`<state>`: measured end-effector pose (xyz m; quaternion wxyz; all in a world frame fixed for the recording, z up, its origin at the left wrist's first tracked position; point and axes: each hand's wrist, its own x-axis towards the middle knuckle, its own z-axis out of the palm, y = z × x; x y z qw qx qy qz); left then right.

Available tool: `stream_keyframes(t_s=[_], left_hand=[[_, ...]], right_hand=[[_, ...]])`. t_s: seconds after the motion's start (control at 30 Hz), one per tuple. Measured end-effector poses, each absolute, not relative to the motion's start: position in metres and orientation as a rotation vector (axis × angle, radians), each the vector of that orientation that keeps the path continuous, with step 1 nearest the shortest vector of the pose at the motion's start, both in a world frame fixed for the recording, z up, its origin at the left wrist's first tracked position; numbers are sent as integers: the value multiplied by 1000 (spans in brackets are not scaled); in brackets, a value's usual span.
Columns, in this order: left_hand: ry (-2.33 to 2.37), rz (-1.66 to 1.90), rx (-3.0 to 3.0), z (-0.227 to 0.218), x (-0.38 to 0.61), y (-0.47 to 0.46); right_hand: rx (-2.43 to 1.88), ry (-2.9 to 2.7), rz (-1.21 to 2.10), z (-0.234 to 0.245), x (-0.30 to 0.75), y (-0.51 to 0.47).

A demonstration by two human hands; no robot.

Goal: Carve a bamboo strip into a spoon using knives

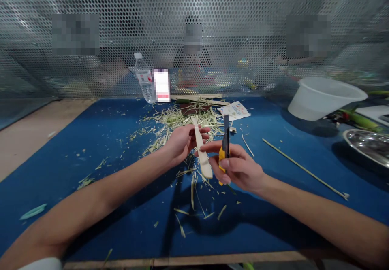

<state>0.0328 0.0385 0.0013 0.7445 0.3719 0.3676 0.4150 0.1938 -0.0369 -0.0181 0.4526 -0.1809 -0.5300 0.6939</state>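
Observation:
My left hand [182, 140] is closed around the upper part of a pale wooden strip [203, 156] that slants down toward me. Just to its right, my right hand [237, 166] grips a yellow utility knife [225, 142] with its dark blade pointing up. My right thumb reaches over and touches the strip near its middle. Both hands hover above a blue mat [91, 148]. Pale green shavings [179, 120] are scattered under and behind the hands.
A water bottle [145, 79] and a white card [161, 85] stand against the perforated metal screen [194, 27]. A white plastic basin [325, 96], a metal dish [369, 144] and green stalks [361, 120] sit at right. A thin long stick [304, 169] lies on the mat. People sit behind the screen.

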Motion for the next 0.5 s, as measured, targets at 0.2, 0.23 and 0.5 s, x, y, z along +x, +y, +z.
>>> stream_keyframes(t_s=[0.2,0.23,0.5], left_hand=[[852,1025,745,18,29,47],[834,1038,757,20,28,48],[696,1020,1010,48,23,32]], right_hand=[[-625,-1515,1773,-20,190,-43],[-651,-1565,1776,-20,188,-43],[-947,-1756,924,-11,196,-30]])
